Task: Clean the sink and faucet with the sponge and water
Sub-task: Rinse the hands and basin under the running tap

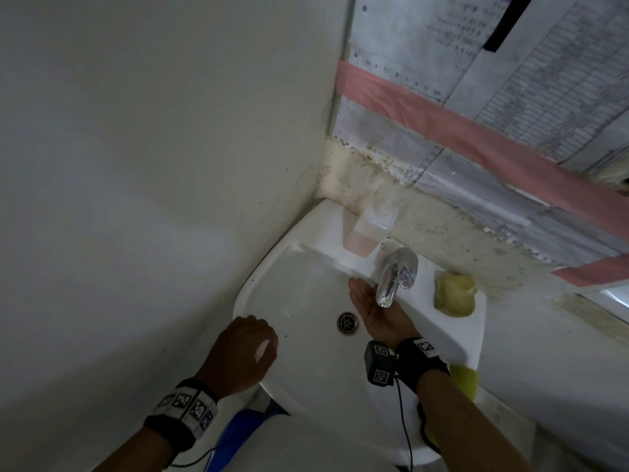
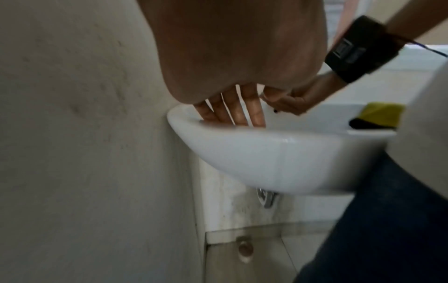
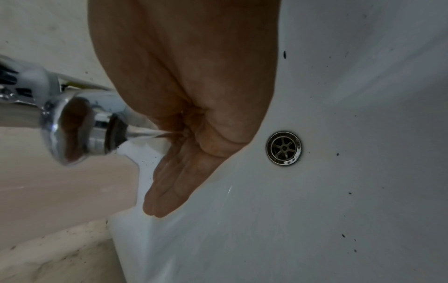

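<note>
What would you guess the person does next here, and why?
Probably tip the cupped right hand to splash its water over the sink basin: water from the faucet lands in that palm, dark specks dot the basin, and the sponge lies untouched on the rim while the left hand rests on the edge.

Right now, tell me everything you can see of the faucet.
The faucet is shiny chrome metal with a short spout that angles out and down over the white sink, mounted on the back ledge near the wall. A thin stream of water runs from its round nozzle onto the cupped palm of the right hand below. Nothing grips it. A yellow sponge lies beside it.
</note>
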